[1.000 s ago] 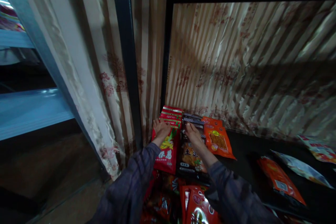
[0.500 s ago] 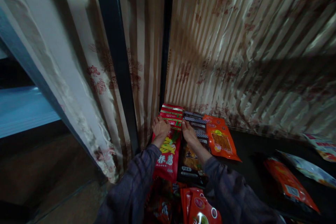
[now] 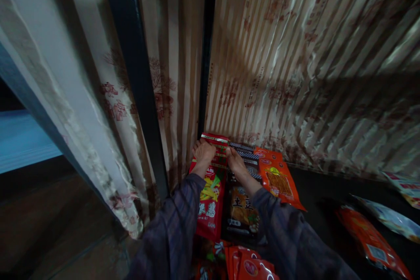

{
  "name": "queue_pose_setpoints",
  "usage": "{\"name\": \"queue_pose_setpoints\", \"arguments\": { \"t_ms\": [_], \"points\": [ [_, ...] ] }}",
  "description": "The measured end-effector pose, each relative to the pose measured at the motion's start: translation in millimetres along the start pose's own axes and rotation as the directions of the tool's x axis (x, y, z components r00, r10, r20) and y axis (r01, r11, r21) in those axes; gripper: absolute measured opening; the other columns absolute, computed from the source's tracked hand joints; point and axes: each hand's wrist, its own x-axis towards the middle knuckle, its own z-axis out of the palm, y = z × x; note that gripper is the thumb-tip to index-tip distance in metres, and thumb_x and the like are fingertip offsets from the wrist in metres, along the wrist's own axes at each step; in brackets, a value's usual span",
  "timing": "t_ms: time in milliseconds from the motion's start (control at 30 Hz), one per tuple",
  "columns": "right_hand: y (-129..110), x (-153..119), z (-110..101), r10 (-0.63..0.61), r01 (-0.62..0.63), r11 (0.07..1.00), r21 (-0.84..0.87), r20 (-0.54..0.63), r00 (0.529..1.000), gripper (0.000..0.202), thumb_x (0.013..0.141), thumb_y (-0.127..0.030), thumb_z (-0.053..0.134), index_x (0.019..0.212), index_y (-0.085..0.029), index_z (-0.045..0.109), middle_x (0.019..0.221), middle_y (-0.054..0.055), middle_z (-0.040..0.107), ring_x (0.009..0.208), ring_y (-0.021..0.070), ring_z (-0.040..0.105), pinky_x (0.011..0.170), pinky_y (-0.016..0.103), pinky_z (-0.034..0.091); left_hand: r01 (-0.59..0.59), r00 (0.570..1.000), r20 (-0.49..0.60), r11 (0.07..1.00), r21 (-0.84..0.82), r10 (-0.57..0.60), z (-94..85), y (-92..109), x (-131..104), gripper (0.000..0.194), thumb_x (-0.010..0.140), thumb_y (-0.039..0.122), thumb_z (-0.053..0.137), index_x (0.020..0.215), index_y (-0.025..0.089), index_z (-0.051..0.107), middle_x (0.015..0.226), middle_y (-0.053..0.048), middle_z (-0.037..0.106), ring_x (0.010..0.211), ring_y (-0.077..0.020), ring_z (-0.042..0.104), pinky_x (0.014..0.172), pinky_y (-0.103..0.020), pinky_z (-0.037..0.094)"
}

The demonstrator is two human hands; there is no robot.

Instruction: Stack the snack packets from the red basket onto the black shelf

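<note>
Red snack packets (image 3: pixel 210 223) with yellow strips pictured on the front lie overlapped in the corner of a dark shelf. My left hand (image 3: pixel 204 152) is closed round the left edge of their upper end, its fingertips partly hidden. At the opposite edge, my right hand (image 3: pixel 236 165) grips with the thumb along the side; its other fingers are mostly out of sight. Black snack packets (image 3: pixel 242 214) with checkered tops lie right beside the red ones, partly under my right wrist. An orange snack packet (image 3: pixel 280 179) lies farther right.
Striped patterned paper (image 3: pixel 249 52) lines the back, and a dark metal post (image 3: pixel 136 61) stands at left. Red-orange packets (image 3: pixel 251 267) are in front. Loose packets, among them an orange one (image 3: pixel 374 240) and a pale one (image 3: pixel 389 216), lie on the shelf (image 3: pixel 315 188) at right.
The red packets' upper ends overlap differently, with fewer top bands showing. Both hands stay at their edges, my left slightly higher. The camera view has shifted a little.
</note>
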Motion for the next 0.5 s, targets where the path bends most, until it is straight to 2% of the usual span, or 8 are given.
{"name": "queue_pose_setpoints", "arguments": {
  "t_ms": [300,500],
  "points": [
    [11.7,7.0,7.5,0.045,-0.045,0.999,0.006,-0.01,0.999,0.057,0.093,-0.061,0.029,0.11,-0.02,0.064,0.101,0.008,0.072,0.098,0.0239,0.064,0.088,0.034,0.048,0.046,0.998,0.042,0.997,-0.062,-0.044,9.3,-2.2,12.1,0.042,0.088,0.026,0.046,0.128,0.013,0.053,0.124,-0.019,0.064,0.122,-0.0285,0.057,0.1,-0.04,0.042],
    [12.0,7.0,4.0,0.077,-0.077,0.997,0.017,-0.004,0.997,0.056,0.091,-0.063,0.031,0.105,-0.021,0.065,0.105,0.008,0.072,0.099,0.0247,0.064,0.09,0.037,0.048,0.05,0.997,0.06,0.996,-0.068,-0.046,6.2,-4.5,16.7,0.039,0.085,0.025,0.05,0.121,0.012,0.056,0.118,-0.02,0.067,0.117,-0.0289,0.061,0.097,-0.039,0.044]
  ]
}}
